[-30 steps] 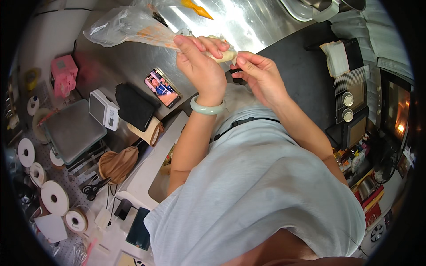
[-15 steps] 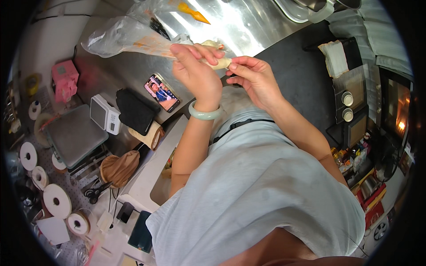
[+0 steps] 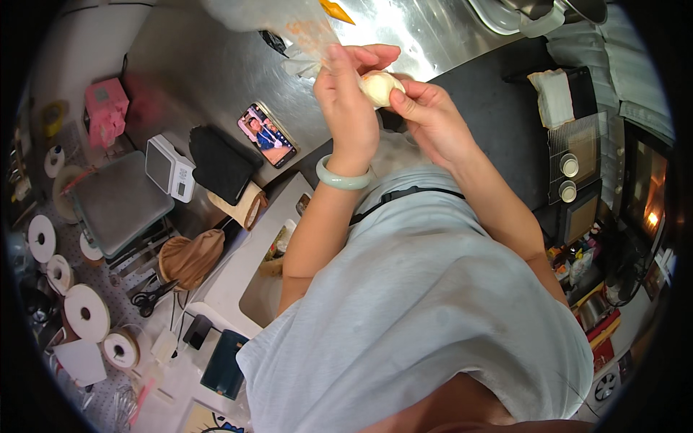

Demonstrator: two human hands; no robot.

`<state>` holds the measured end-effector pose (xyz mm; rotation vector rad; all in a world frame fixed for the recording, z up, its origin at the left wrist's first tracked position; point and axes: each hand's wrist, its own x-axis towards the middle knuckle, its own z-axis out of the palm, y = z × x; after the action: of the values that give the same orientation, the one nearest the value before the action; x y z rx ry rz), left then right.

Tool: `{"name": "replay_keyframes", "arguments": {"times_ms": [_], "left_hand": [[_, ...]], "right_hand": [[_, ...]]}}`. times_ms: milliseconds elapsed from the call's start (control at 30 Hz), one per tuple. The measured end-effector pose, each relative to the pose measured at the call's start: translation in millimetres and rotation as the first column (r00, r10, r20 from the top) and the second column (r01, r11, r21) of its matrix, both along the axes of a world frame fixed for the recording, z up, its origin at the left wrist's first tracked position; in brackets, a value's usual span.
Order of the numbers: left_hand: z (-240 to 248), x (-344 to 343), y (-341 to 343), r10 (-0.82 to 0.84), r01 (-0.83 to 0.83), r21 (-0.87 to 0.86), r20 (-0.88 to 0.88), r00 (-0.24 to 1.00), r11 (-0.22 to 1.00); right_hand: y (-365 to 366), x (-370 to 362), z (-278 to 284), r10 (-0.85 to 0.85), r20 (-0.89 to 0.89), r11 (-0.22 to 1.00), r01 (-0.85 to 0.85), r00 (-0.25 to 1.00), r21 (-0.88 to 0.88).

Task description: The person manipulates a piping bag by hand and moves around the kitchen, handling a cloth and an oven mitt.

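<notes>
My left hand is closed around the neck of a clear plastic piping bag smeared with orange. A rounded, pale cream-coloured lump bulges between my two hands at the bag's lower end; I cannot make out whether film covers all of it. My right hand pinches that lump between thumb and fingers from the right. The bag's loose upper part runs up and left past the picture's edge. A pale green bangle circles my left wrist.
Beneath my hands is a steel worktop with an orange pointed piece at the back. A phone, black cloth and white scale lie left. A dark mat, wire rack and lit oven are right.
The pale end of the bag has gone from a slim tube to a round bulge. Both hands have moved up and slightly right, and the bag's loose part has swung upward.
</notes>
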<state>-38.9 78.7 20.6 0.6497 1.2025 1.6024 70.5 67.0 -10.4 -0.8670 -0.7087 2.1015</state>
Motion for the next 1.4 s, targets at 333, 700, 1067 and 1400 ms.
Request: {"name": "replay_keyframes", "arguments": {"times_ms": [333,700,1067,1400], "left_hand": [[-6,2,0,-0.082,0.058,0.096,0.269,0.960,0.994],[-15,17,-8,-0.009,-0.002,0.045,0.239,0.971,0.999],[-16,21,-14,0.003,-0.019,0.118,0.141,0.990,0.993],[-20,15,-22,0.045,-0.063,0.115,0.154,0.987,0.991]], "right_hand": [[-7,-3,-6,-0.031,-0.574,0.952,-0.150,0.819,-0.265],[-4,7,-7,0.001,-0.506,0.951,-0.157,0.862,-0.266],[-3,6,7,-0.051,-0.505,0.908,-0.171,0.862,-0.383],[-4,3,1,0.135,-0.148,0.977,-0.157,0.980,-0.142]]}}
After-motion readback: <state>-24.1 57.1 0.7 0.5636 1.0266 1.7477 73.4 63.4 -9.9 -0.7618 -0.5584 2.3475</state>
